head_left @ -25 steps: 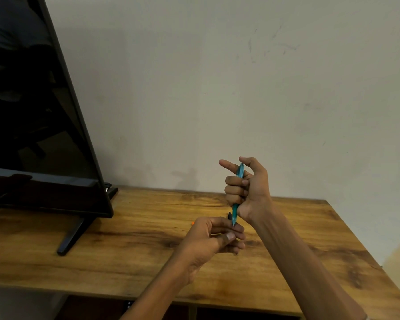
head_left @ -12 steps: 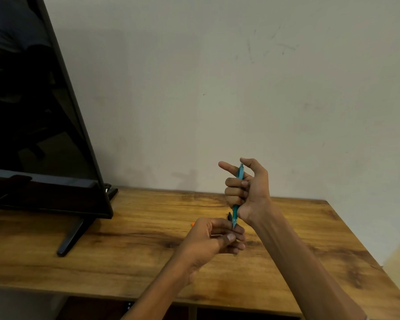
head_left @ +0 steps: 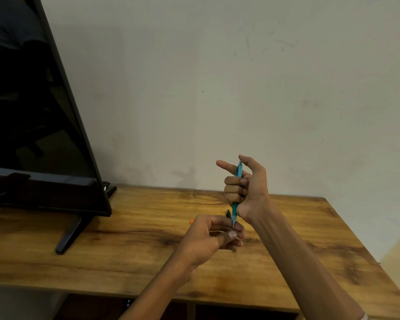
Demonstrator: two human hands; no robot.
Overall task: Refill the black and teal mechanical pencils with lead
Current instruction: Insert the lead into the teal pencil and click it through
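Above the wooden desk (head_left: 125, 250), nothing has shifted: right hand (head_left: 247, 188) stays clamped on the upright teal mechanical pencil (head_left: 238, 172), left hand (head_left: 208, 236) fingers pinched together at its tip; refilling continues.

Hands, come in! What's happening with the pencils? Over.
Right hand gripping teal pencil upright, tip down. Left hand pinched at tip, black pencil tucked behind. Nothing blocking.

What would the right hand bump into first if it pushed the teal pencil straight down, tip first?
Most likely the left hand. The right hand holds the slim teal mechanical pencil nearly upright, its tip at the left hand's fingertips. Below lies the wooden table. Depth is uncertain from one view.
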